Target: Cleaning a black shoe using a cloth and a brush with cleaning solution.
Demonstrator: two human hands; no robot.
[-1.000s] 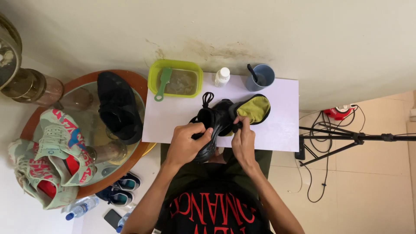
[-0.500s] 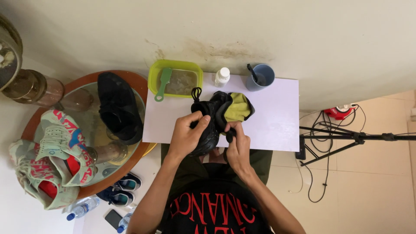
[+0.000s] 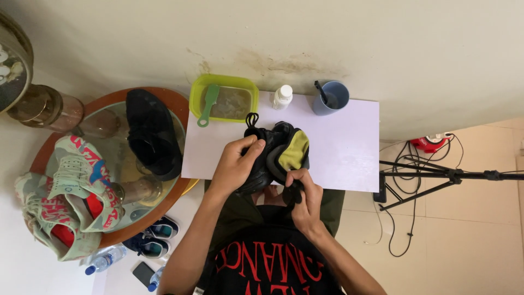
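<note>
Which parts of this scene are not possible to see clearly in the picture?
Head view only:
- Black shoe: its near end is hidden by the left hand and right hand.
- Blue cup: contents too small to tell.
- Green tub: murky contents, unclear.
- Tripod: cut off by the right edge.

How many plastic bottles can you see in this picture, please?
3: a small white bottle stands on the white table beside the green tub; two clear bottles lie on the floor at lower left. Others may be hidden.
</note>
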